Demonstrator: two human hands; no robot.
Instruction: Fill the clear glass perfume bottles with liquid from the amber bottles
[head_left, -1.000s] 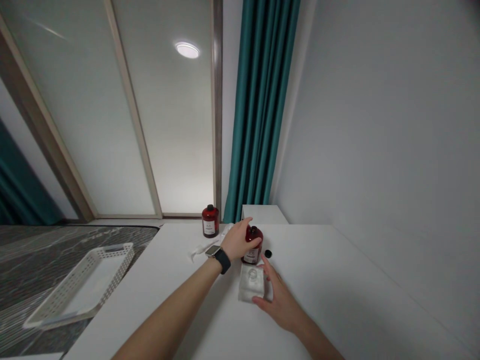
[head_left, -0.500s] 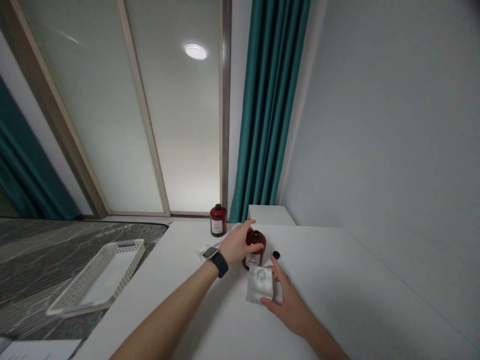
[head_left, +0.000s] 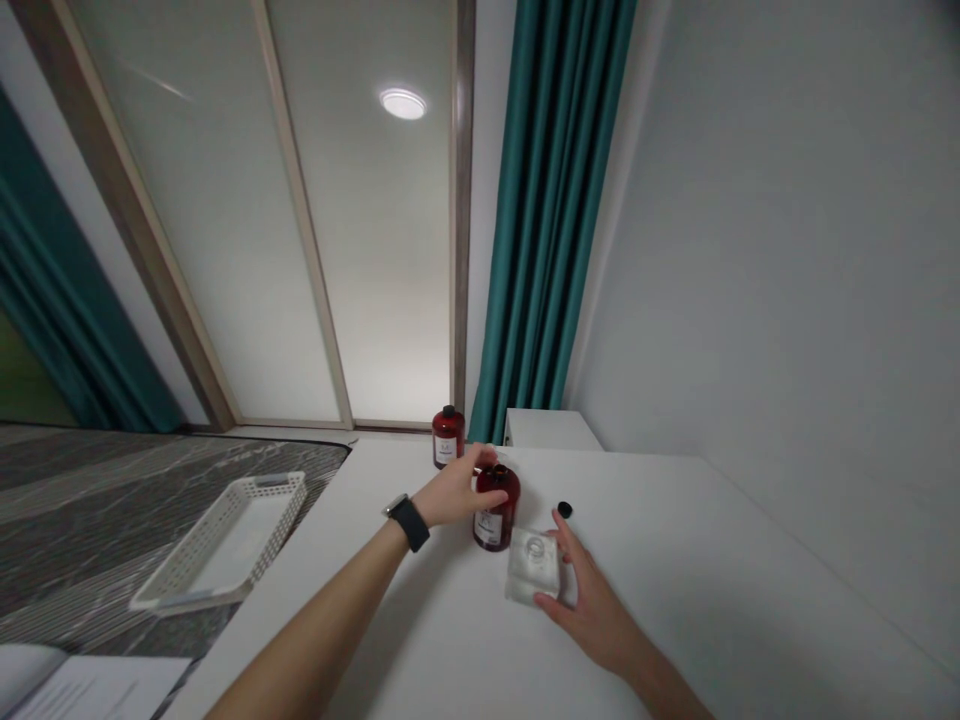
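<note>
My left hand point(head_left: 454, 490) is wrapped round a dark red bottle point(head_left: 495, 532) with a white label, which stands upright on the white table. No cap shows on this bottle's dark neck. Just right of it, my right hand point(head_left: 581, 590) grips a clear, square glass-like vessel point(head_left: 532, 568) by its right side, with a round ring showing on top. A small black cap point(head_left: 565, 509) lies on the table beyond my right fingertips. Behind my left hand stands a second red bottle point(head_left: 448, 440) with its black cap on.
The white table point(head_left: 645, 620) reaches to the wall on the right. A white perforated basket point(head_left: 225, 540) is at the left, lower than the tabletop. Open printed pages point(head_left: 112, 690) lie at the bottom left. A white box-like cabinet point(head_left: 551, 430) stands past the far edge.
My left hand has shifted the red bottle a little left and nearer to me, apart from the cap. My right hand stays on the clear vessel. The whole view has swung slightly left.
</note>
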